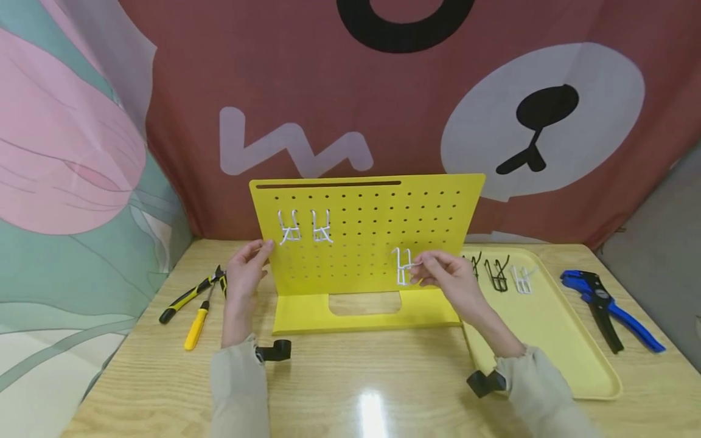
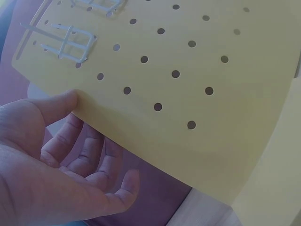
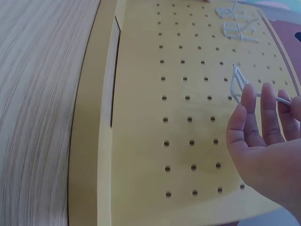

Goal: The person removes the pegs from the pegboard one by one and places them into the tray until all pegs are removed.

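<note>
A yellow pegboard stands upright on its folded base. Its left edge is held by my left hand, the thumb on the front face and the fingers curled behind. My right hand pinches a white wire hook before the lower right part of the board. In the right wrist view this hook juts past the fingertips; whether it touches the board I cannot tell. Two more white wire hooks, one at left and one beside it, hang on the upper left holes.
Right of the board, a yellow tray holds black wire hooks and a white one. Blue-and-black pliers lie beyond it. At left are yellow-and-black pliers and a yellow-handled tool. A printed cloth hangs behind.
</note>
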`<act>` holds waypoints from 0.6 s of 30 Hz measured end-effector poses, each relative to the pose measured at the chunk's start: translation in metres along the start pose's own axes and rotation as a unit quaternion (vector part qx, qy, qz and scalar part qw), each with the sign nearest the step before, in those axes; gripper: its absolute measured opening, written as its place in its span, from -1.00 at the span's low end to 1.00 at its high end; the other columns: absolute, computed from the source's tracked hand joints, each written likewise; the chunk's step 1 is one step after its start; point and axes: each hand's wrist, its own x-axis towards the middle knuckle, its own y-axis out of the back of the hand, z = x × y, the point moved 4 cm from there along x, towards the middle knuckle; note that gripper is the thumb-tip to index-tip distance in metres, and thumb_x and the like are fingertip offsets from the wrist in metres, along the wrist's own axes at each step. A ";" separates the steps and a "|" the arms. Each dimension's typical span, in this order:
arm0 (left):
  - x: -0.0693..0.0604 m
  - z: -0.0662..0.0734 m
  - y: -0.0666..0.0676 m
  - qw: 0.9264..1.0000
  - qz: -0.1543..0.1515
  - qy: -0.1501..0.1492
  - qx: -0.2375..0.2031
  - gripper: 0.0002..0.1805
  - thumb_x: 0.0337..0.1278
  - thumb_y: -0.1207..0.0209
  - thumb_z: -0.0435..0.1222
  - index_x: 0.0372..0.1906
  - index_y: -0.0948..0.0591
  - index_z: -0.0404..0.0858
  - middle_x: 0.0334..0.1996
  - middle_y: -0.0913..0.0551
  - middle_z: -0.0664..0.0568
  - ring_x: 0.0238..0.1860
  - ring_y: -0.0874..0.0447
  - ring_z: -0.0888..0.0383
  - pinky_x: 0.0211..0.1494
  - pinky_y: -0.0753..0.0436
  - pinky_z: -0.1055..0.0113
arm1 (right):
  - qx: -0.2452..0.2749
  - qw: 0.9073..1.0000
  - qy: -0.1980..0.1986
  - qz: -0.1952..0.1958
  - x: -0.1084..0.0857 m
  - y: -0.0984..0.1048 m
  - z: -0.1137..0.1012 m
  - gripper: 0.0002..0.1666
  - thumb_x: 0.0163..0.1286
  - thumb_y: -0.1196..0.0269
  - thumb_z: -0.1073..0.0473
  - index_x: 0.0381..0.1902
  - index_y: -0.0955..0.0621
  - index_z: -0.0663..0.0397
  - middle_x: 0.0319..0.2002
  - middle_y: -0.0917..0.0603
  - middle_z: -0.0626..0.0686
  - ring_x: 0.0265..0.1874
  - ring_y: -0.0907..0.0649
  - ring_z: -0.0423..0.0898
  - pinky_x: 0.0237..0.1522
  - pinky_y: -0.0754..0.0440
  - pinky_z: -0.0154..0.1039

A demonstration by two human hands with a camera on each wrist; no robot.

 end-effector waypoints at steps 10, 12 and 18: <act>0.000 0.002 0.000 1.000 0.004 -0.002 0.001 -0.54 0.24 -0.22 -0.05 0.07 -0.55 -0.29 -0.11 -0.54 0.12 -0.11 -0.50 0.18 0.09 -0.41 0.11 | -0.017 1.000 -0.014 0.012 -0.016 0.033 0.006 -0.67 0.52 -0.04 0.16 -0.15 -0.55 0.40 -0.34 -0.72 -0.03 -0.38 -0.71 -0.13 -0.32 -0.64 -0.32; 0.000 0.001 0.000 1.000 0.007 0.000 -0.001 -0.56 0.24 -0.22 -0.05 0.06 -0.55 -0.28 -0.11 -0.54 0.13 -0.11 -0.50 0.18 0.09 -0.41 0.11 | -0.036 0.999 -0.028 0.014 -0.019 0.039 0.010 -0.64 0.52 -0.04 0.15 -0.15 -0.53 0.44 -0.33 -0.72 0.00 -0.37 -0.71 -0.13 -0.32 -0.64 -0.31; 0.000 0.000 0.001 1.000 0.009 -0.002 0.000 -0.58 0.23 -0.22 -0.05 0.03 -0.57 -0.25 -0.12 -0.54 0.14 -0.13 -0.50 0.20 0.06 -0.41 0.12 | -0.100 0.994 -0.050 0.016 -0.031 0.059 0.020 -0.59 0.54 0.00 0.13 -0.13 -0.49 0.50 -0.30 -0.71 0.09 -0.35 -0.71 -0.13 -0.30 -0.65 -0.25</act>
